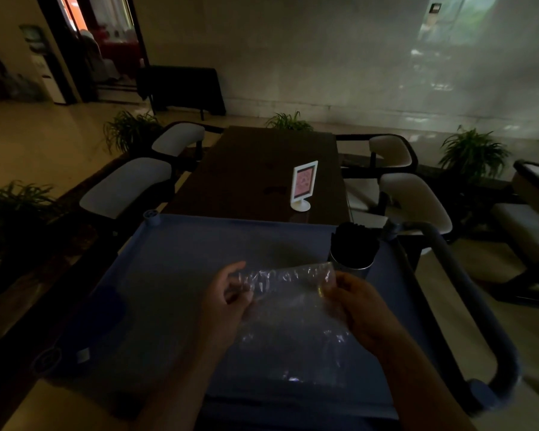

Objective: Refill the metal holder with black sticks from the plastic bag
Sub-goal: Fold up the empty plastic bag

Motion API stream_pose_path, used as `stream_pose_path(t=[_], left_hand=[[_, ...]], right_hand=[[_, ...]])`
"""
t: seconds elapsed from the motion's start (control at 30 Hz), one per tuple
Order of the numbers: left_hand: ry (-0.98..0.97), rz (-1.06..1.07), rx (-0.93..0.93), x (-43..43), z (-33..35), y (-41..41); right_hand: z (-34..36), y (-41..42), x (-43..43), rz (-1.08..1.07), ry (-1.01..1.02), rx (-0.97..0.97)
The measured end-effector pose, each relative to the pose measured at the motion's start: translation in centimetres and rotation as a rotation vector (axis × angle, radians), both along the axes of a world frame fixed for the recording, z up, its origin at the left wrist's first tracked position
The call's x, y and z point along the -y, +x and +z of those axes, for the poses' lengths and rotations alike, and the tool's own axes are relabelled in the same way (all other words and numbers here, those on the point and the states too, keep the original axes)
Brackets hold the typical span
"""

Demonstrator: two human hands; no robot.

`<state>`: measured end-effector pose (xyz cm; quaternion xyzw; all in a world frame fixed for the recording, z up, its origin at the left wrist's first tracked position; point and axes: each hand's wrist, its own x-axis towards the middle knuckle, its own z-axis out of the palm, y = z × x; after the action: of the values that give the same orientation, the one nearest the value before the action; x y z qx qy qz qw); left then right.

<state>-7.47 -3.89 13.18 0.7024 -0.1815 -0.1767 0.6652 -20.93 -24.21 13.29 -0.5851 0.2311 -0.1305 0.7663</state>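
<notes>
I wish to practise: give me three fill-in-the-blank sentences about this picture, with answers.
The left hand and right hand hold a clear plastic bag over the ____ cart.
The metal holder contains ____ sticks.
The white sign stands on the dark ____.
Answers: blue; black; table.

The holder (352, 262) stands on the cart (184, 259), at its far right corner, sticks (353, 237) in it. Just before it is the bag (290, 309), between the left hand (227, 303) and right hand (355, 309). Behind the cart, a desk (249, 169) bears a sign (304, 185).
</notes>
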Motion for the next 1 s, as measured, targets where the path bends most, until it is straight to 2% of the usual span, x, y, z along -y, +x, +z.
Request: stream_pose_path(t=[0.13,0.2,0.27,0.37,0.43,0.6,0.73,0.9,1.0], left_hand=[[-0.037,0.011,-0.047,0.1,0.2,-0.1],[-0.042,-0.027,-0.196,0.0,0.5,-0.1],[-0.027,-0.162,-0.391,-0.4,0.9,0.0],[0.017,-0.326,-0.519,-0.8,0.9,-0.2],[0.035,-0.294,-0.512,-0.8,0.5,-0.3],[0.101,-0.334,-0.297,-0.9,0.6,0.3],[0.060,-0.331,-0.245,-1.0,0.8,0.7],[-0.243,-0.330,-0.471,-0.9,0.9,0.7],[-0.344,-0.298,-0.519,-0.6,1.3,0.5]], right_hand=[[-0.6,-0.3,-0.9,0.126,-0.120,-0.118],[-0.7,-0.2,-1.1,0.067,-0.141,-0.113],[-0.7,-0.1,-1.0,0.013,-0.143,-0.094],[-0.6,-0.1,-0.9,0.002,-0.152,-0.071],[-0.5,-0.1,-0.9,0.021,-0.187,-0.087],[0.2,-0.6,-0.6,0.055,-0.285,-0.143],[0.8,-0.9,-0.4,0.031,-0.153,-0.073],[1.5,-1.3,0.1,0.051,0.145,0.116],[1.6,-1.3,0.0,0.063,0.282,0.189]])
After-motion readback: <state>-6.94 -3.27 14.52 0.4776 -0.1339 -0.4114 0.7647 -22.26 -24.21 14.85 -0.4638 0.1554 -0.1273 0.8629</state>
